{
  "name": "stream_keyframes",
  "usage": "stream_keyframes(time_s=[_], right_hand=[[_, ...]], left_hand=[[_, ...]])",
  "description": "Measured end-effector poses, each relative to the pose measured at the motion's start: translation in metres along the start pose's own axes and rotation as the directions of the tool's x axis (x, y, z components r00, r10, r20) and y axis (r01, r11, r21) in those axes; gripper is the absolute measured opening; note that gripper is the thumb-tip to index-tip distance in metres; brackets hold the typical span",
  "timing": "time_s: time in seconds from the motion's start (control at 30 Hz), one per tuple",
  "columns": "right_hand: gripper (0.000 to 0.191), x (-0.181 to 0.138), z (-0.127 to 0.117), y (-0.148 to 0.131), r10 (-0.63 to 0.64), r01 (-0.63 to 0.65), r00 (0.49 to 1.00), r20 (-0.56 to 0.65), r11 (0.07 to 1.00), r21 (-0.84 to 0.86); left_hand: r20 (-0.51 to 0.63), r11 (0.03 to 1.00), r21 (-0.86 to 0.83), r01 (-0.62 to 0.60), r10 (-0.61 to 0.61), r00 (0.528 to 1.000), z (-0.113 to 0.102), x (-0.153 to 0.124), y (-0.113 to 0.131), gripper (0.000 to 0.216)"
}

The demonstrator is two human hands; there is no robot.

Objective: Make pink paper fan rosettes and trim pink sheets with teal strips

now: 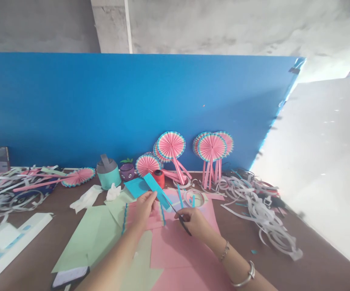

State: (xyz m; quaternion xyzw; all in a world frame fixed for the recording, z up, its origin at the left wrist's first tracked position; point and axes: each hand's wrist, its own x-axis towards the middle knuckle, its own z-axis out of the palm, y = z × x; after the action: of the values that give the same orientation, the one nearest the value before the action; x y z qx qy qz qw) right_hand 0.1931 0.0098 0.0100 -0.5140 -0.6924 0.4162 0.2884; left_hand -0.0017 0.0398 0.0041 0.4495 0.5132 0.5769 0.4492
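Observation:
My left hand (pixel 143 207) pinches a blue paper strip (pixel 155 186) and holds it up over the table. My right hand (pixel 195 221) is closed round black scissors (pixel 179 217), whose blades point up-left and meet the strip's lower edge. Both hands hover above pink paper sheets (pixel 181 250) and pale green paper sheets (pixel 92 238) spread on the brown table (pixel 287 270). A second blue paper piece (pixel 136 186) lies flat just behind my left hand.
Pink pleated paper fans (pixel 171 146) on sticks lean against the blue board (pixel 102 105) at the back. A teal cup (pixel 108 173), purple pot (pixel 127 170) and red spool (pixel 159 177) stand nearby. White paper offcuts (pixel 262 210) pile at the right; a power strip (pixel 13 238) lies left.

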Motion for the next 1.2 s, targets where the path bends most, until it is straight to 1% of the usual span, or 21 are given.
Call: stream_keyframes(time_s=[0.2, 0.5, 0.7, 0.87, 1.07, 1.2], right_hand=[[0.014, -0.001, 0.004, 0.003, -0.017, 0.014, 0.999, 0.036, 0.997, 0.073], [0.014, -0.001, 0.004, 0.005, 0.017, -0.021, 0.999, 0.045, 0.997, 0.077], [0.018, 0.0, 0.005, 0.007, 0.004, -0.006, 1.0, 0.028, 0.995, 0.099], [0.022, 0.0, 0.006, 0.009, 0.004, -0.005, 1.0, 0.008, 0.997, 0.081], [0.022, 0.004, 0.007, 0.016, -0.001, -0.002, 1.0, 0.018, 0.992, 0.123], [0.02, 0.005, 0.007, 0.016, -0.001, -0.006, 0.999, 0.038, 0.985, 0.17]], left_hand=[[0.012, 0.999, -0.028, 0.027, -0.026, 1.0, 0.001, 0.0, -0.001, 0.038], [0.004, 0.997, -0.072, 0.035, -0.035, 0.999, 0.001, 0.0, 0.001, 0.037], [0.077, 0.995, -0.083, 0.057, -0.051, 0.996, 0.008, -0.005, 0.001, 0.038], [0.141, 0.994, -0.086, 0.072, -0.06, 0.988, 0.012, -0.009, -0.001, 0.038], [0.156, 0.994, -0.086, 0.06, -0.046, 0.987, 0.011, -0.009, 0.0, 0.038], [0.174, 0.996, -0.071, 0.052, -0.039, 0.984, 0.011, -0.012, 0.002, 0.04]])
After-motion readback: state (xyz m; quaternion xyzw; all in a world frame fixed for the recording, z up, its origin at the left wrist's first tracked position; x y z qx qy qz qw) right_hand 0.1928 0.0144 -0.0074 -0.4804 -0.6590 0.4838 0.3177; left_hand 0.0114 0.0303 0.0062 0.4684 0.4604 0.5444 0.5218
